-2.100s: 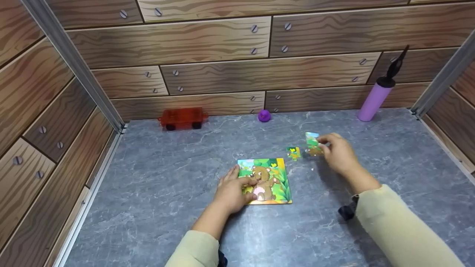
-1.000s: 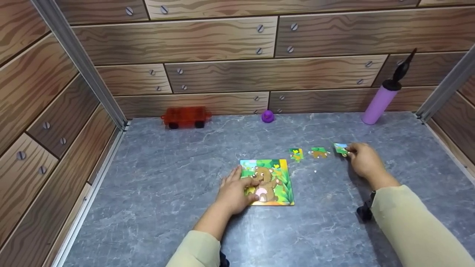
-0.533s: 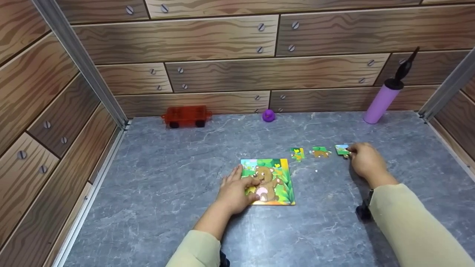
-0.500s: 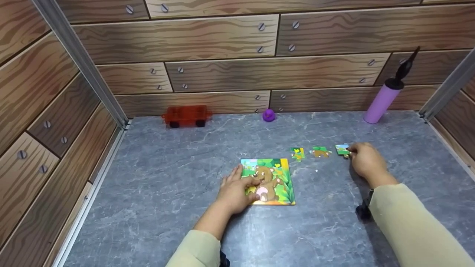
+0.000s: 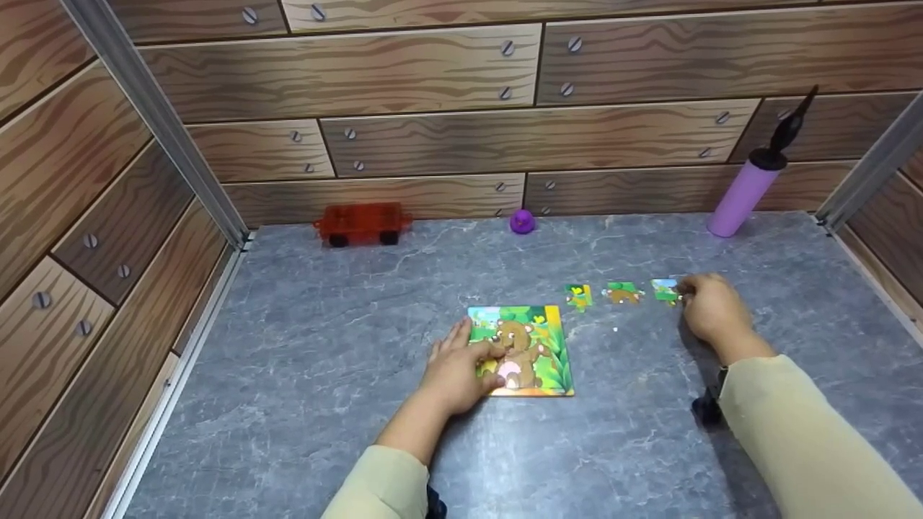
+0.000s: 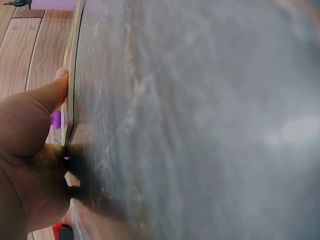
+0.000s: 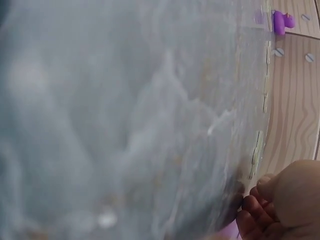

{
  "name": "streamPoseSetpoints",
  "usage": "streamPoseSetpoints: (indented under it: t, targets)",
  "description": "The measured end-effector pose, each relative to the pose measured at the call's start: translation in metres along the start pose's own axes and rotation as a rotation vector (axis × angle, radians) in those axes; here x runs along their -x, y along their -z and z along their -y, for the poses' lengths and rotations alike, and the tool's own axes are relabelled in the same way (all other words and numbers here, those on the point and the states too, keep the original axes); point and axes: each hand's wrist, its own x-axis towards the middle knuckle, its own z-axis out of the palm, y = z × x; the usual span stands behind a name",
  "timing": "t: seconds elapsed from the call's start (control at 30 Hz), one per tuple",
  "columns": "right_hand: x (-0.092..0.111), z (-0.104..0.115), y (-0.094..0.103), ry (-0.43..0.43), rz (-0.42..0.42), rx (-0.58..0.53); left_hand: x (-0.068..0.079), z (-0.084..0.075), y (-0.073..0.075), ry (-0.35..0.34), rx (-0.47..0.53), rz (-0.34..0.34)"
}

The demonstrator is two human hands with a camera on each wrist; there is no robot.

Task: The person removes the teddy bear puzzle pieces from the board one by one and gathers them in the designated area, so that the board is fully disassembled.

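Note:
A square bear puzzle [image 5: 551, 360] lies flat on the table. My left hand [image 5: 451, 371] rests on its left side, with some digits on the picture and others along the left edge. In the left wrist view the puzzle [image 6: 72, 95] appears edge-on beside the hand [image 6: 30, 130]. To the right are three loose puzzle pieces in a row: a yellow-edged one [image 5: 577, 295], a brown-and-green one [image 5: 621, 293] and a sky-blue-and-green one [image 5: 664, 290]. Beside that last piece my right hand [image 5: 714, 313] has its fingers loosely bent; the right wrist view shows the fingertips just off the piece [image 7: 256, 155].
Along the back wall stand a red see-through toy wagon [image 5: 363, 224], a small purple duck [image 5: 522, 221] and a purple hand pump [image 5: 743, 196] with a black nozzle. Wood-patterned panels enclose the grey table [image 5: 324, 404] at the back and sides.
My right hand has carried the sky-blue piece to the right, set it flat at the row's end and let go. The brown-and-green piece came into full view. My left hand has stayed on the puzzle.

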Motion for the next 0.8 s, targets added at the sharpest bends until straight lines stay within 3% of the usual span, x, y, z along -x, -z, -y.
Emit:
streamPoseSetpoints:
  t: [0.23,0.47,0.8]
  targets:
    - [0.002,0.014,-0.001,0.038,-0.090,-0.058,0.001,-0.001,0.001,-0.011,0.004,-0.014]
    - [0.012,0.056,-0.004,0.128,-0.187,-0.159,0.001,-0.001,0.000,0.000,0.021,-0.006]
    - [0.038,0.106,-0.024,0.203,-0.088,-0.313,0.000,0.001,-0.001,0.009,0.008,0.002]
